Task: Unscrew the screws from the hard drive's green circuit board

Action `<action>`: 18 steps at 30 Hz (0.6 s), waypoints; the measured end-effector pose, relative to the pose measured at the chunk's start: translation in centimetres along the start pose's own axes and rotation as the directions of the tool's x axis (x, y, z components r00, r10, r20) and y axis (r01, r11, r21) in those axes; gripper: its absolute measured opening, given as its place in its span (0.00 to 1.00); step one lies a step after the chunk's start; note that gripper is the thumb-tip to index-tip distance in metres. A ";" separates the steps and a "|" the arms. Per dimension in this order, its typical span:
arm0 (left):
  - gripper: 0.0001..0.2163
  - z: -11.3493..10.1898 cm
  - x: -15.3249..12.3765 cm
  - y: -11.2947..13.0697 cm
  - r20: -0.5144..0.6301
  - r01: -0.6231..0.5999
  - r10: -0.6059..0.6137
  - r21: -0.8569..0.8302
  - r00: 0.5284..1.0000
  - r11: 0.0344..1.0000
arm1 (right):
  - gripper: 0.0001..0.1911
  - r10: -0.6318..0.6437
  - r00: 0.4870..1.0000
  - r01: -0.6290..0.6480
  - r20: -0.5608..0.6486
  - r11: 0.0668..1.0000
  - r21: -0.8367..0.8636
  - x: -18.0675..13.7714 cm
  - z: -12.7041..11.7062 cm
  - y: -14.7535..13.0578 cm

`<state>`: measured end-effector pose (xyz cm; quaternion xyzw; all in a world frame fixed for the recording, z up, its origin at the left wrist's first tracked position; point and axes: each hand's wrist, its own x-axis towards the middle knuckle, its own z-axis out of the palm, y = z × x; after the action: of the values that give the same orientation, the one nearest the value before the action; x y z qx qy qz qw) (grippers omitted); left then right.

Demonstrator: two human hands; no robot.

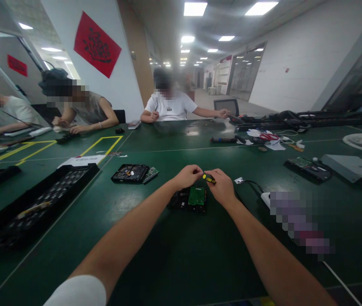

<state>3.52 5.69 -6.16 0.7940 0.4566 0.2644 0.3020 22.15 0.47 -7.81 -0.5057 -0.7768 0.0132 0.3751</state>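
Note:
Both my hands meet above a black hard drive (189,199) with a green circuit board (196,195) on top, lying on the green table (181,250). My right hand (222,187) is closed around a small yellow-and-black screwdriver (209,178). My left hand (187,176) is curled, its fingertips pinching at the screwdriver's tip end; what it pinches is too small to see.
A second opened drive (131,173) with a loose green board (151,173) lies left of the hands. A long black tray (37,204) sits at left. Another drive (308,166) and a grey box (353,168) lie right. Three people sit across the table. A cable (251,183) runs nearby.

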 end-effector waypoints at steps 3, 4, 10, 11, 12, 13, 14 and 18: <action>0.13 0.0 -1.1 0.6 -0.009 -0.014 0.013 -0.096 1.000 0.995 | 0.13 -0.037 0.999 0.037 -0.010 0.997 0.066 0.1 -0.3 -0.3; 0.12 0.0 -1.4 0.9 -0.021 -0.011 0.008 -0.179 1.000 0.984 | 0.13 -0.043 0.999 0.045 -0.024 0.995 0.085 0.1 -0.5 -0.5; 0.11 0.1 -2.1 2.1 -0.126 -0.041 0.008 -0.257 0.992 0.966 | 0.11 -0.040 0.995 0.052 -0.086 0.988 0.145 0.1 -1.3 -1.4; 0.11 0.2 -2.3 2.3 -0.132 -0.040 0.005 -0.263 0.991 0.964 | 0.10 -0.040 0.995 0.053 -0.087 0.988 0.147 0.0 -1.3 -1.4; 0.11 0.2 -2.4 2.5 -0.137 -0.044 0.007 -0.269 0.991 0.962 | 0.09 -0.042 0.995 0.056 -0.093 0.987 0.150 0.0 -1.3 -1.5; 0.11 0.2 -2.6 2.7 -0.159 -0.050 0.008 -0.260 0.987 0.964 | 0.08 -0.046 0.994 0.061 -0.103 0.986 0.153 0.0 -1.3 -1.6; 0.10 0.2 -2.8 2.9 -0.197 -0.049 0.002 -0.233 0.980 0.971 | 0.08 -0.052 0.992 0.070 -0.115 0.985 0.157 -0.1 -1.3 -1.6; 0.08 -0.1 -3.4 3.9 -0.266 -0.073 0.044 -0.101 0.963 0.992 | 0.06 -0.074 0.985 0.098 -0.154 0.983 0.155 -0.1 -1.2 -1.7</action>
<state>4.14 1.19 -3.81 0.7471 0.4536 0.4012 0.2740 21.61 -0.89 -6.32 -0.4392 -0.7644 0.0225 0.4714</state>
